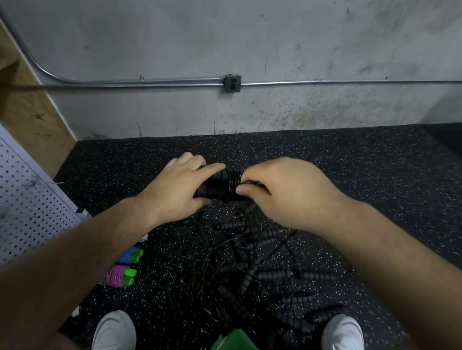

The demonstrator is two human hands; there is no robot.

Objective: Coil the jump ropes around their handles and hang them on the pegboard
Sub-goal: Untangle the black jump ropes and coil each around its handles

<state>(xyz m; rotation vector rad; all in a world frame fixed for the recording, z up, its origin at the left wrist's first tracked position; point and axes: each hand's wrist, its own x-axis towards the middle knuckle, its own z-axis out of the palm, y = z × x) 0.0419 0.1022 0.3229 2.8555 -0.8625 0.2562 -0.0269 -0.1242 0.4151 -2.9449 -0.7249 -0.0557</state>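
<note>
My left hand (183,182) is wrapped around a pair of black ribbed foam jump-rope handles (213,188), which I hold side by side above the floor, with my forefinger laid along the top of them. A few turns of thin black cord (233,179) sit tight around the right end of the handles. My right hand (284,192) is just beside that coil, thumb and curled fingers pinching the cord against it; the fingertips themselves are hidden under the hand, so I cannot tell exactly how they lie.

Below my hands, a tangled pile of more black ribbed handles and thin black cords (250,256) lies on the black speckled rubber floor (356,166), spreading down to between my two white shoes (114,333). To the left of the pile lie two ropes already coiled around bright green handles: one wound in blue cord (131,255), and one wound in pink cord (120,275) just nearer to me. The white perforated pegboard (22,206) fills the left edge, partly behind my left forearm. A grey concrete wall with a metal conduit and outlet box (231,83) rises beyond the floor, and a green object (234,345) shows at the bottom edge
</note>
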